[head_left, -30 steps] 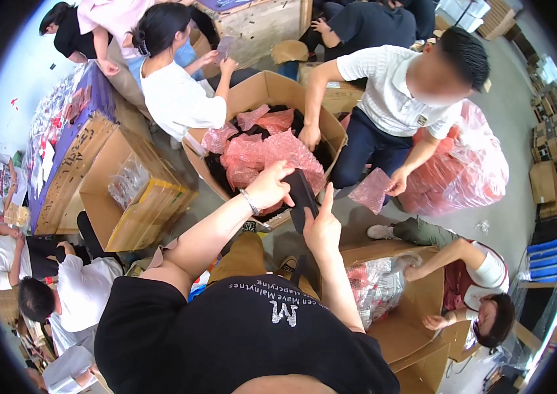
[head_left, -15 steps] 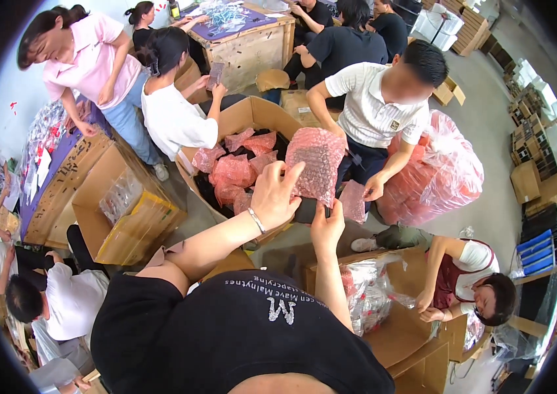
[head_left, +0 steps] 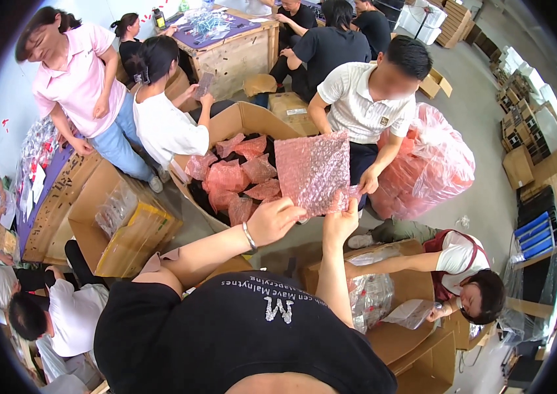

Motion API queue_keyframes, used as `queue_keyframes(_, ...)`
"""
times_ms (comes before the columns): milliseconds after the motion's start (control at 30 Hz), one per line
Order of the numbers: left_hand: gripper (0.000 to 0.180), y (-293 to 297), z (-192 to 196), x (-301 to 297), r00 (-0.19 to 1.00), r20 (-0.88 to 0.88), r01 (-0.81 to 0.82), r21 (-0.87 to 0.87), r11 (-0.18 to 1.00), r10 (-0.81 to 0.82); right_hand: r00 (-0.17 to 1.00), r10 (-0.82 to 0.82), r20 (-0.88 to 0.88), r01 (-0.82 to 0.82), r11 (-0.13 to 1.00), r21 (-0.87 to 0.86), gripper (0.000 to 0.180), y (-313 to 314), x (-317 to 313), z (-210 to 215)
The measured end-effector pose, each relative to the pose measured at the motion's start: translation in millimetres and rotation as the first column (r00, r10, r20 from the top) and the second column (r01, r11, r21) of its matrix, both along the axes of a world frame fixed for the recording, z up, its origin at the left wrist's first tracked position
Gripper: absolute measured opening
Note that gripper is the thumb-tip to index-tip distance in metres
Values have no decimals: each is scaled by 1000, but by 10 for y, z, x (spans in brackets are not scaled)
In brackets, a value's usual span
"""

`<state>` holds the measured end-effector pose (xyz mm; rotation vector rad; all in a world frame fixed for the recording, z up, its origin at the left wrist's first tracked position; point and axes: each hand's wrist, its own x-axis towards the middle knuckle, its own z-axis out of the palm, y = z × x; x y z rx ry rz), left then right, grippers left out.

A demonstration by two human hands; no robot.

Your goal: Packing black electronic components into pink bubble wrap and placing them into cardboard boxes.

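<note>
"What were the two hands busy with?"

"They had a flat piece of pink bubble wrap (head_left: 313,169) with four corners. It was up in the air, in front of the right side of the big brown box (head_left: 249,118)."

"How did the right hand (head_left: 341,223) hold it?"

"It pinched the bottom edge, close to the bottom right corner."

"And the left hand (head_left: 276,220)?"

"Its fingers were bent, and their tips were at the bottom left corner. I couldn't tell if they pinched it or only touched it. A shiny bracelet (head_left: 249,238) went around that wrist."

"Was something inside the wrap?"

"I couldn't tell."

"What was in the big box?"

"Lots of pink bubble bundles (head_left: 229,180), all in a heap between its walls."

"Who sat just past its right edge?"

"A person in a white shirt with a collar (head_left: 362,108). A fat see-through sack (head_left: 427,172), full of pink stuff, stood beside them."

"Was there another box?"

"Yes, a box with yellow tape (head_left: 135,241) was near the big one's left side. Clear plastic (head_left: 118,207) lay inside, near its taped edge."
</note>
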<state>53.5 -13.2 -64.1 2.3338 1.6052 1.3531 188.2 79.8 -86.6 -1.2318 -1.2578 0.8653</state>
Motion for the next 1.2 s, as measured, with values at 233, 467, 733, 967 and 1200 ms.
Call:
queue_keyframes(233,40,-227,542,-497,939,43,-345,97,934,342,947,153,281,-252,899,359,17,134,-2,-303)
queue_keyframes(467,31,-273,722,-1170,858,392,-59,-565,823,331,627,492,604,-751,587,302,31,-114,-300,238)
queue_keyframes(733,18,-1028,510,-1216,465,785,-161,-380,911,410,370,913,174,-923,338,185,28,-4,-800,301)
queue_keyframes(967,48,-1129,441,-1239,359,823,-335,-327,884,440,31,952,-306,-986,79,144,50,106,-1096,79)
queue_keyframes(1200,34,-923,101,-1053,-13,979,242,-196,950,205,286,938,-198,-941,313,125,37,548,-1138,-179)
